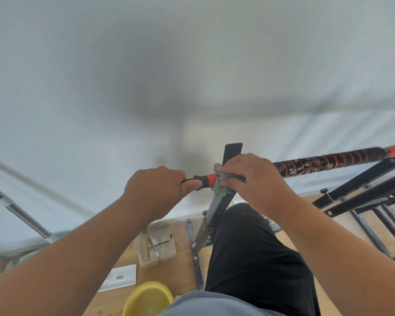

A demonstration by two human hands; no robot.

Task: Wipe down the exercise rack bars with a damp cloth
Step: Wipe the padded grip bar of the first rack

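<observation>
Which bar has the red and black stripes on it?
The striped bar that both hands hold, the right hand pressing the green cloth on it. The silver bar at far left is plain shiny metal.

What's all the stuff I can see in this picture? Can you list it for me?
Bar: one, black and orange wrap, flecked white, across the right.
Cloth: one, green, wrapped on the bar under the right hand.
Rack frame: one, black, at right.
Upright post: one, dark, behind the hands.
Bowl: one, yellow, on the floor below.
Tray: one, pale, holding tools, on the floor.
Steel pole: one, silver, at left.
Left hand: grips the bar's end.
Right hand: holds the cloth on the bar.
</observation>
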